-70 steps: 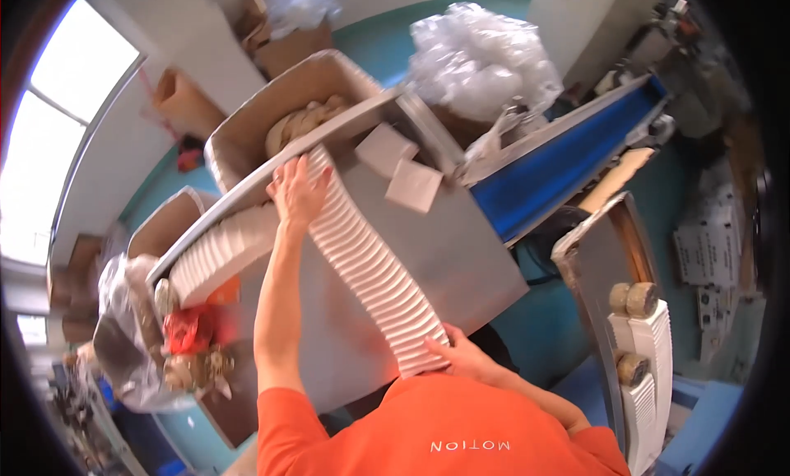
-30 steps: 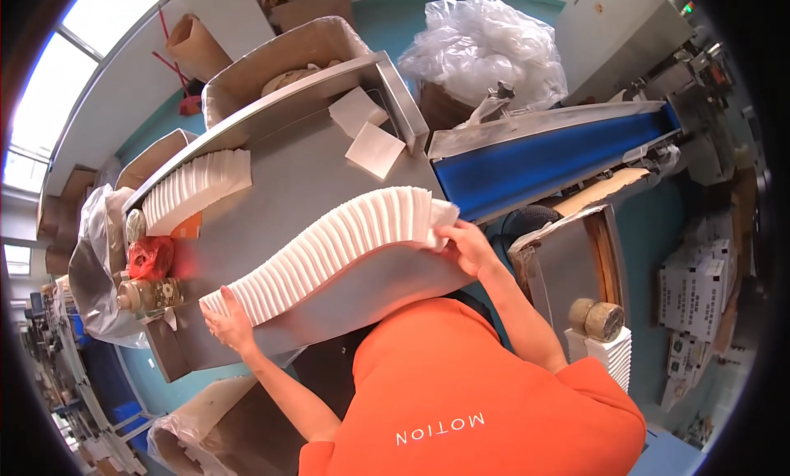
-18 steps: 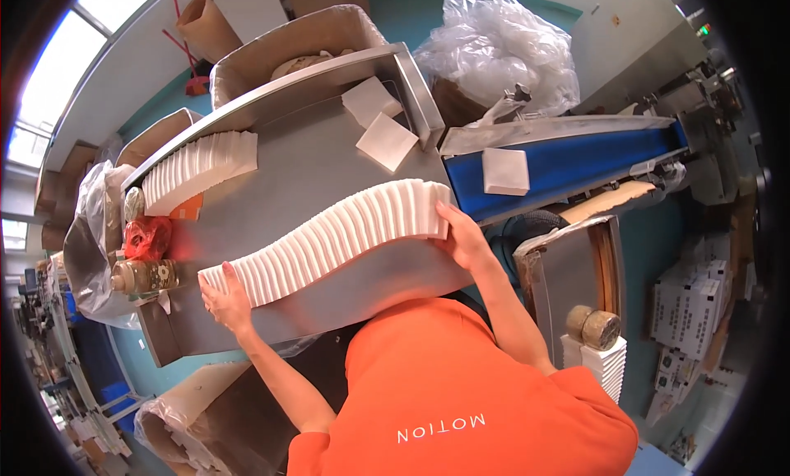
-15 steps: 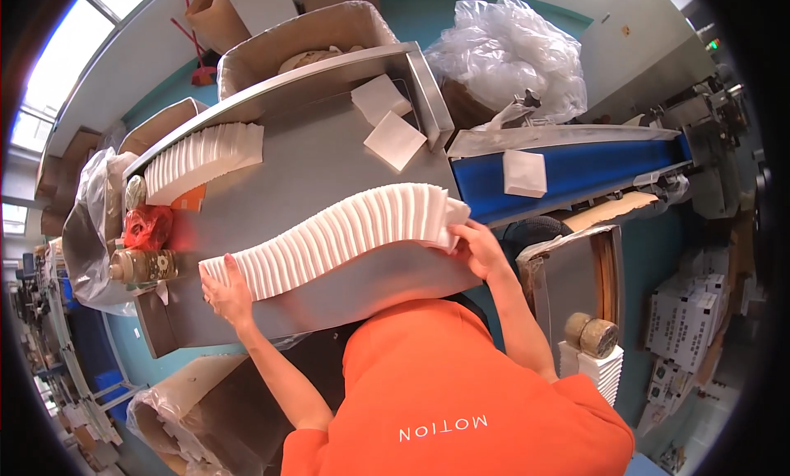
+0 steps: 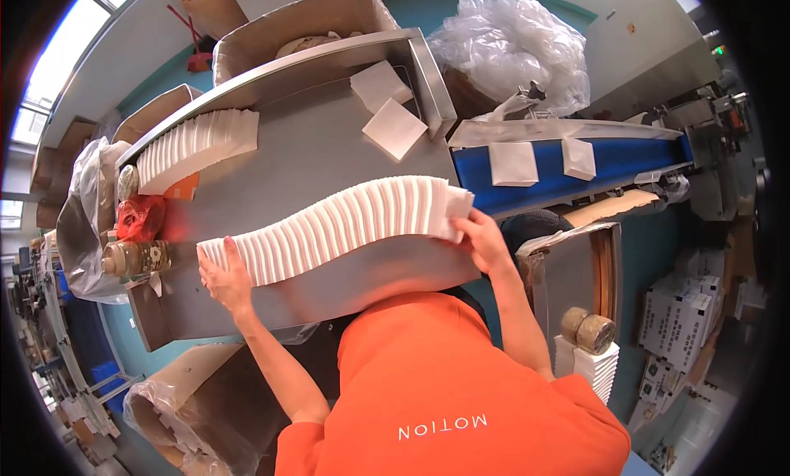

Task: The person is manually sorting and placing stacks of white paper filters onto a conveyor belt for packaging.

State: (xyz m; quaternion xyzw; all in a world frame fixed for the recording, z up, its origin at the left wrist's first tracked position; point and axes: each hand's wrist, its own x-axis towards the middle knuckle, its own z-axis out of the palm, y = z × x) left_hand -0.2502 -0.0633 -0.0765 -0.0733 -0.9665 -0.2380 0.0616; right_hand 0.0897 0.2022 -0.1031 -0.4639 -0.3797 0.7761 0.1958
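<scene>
A long, wavy row of white folded paper napkins [image 5: 329, 227] stands on edge across the grey metal table [image 5: 304, 159]. My left hand [image 5: 228, 280] is closed round the row's left end, thumb over the near side. At the right end, my right hand [image 5: 484, 239] grips the last few napkins, which sit slightly apart from the rest and tilt outward; its fingertips are partly hidden behind them. A shorter napkin row [image 5: 197, 147] lies at the table's far left. Two flat napkin stacks [image 5: 395, 129] overlap near the far right corner.
A blue conveyor belt [image 5: 551, 165] meets the table's right side, carrying two white napkin stacks [image 5: 513, 163]. Raised metal rims edge the table. At its left are a red plastic bag [image 5: 140, 217] and a patterned bottle [image 5: 136, 258]. Cardboard boxes [image 5: 309, 19] stand beyond the far edge.
On the belt, the first napkin stack has come left toward the table and a second has appeared behind it. Both hands keep their places at the row's ends; the right-end napkins lean out slightly more.
</scene>
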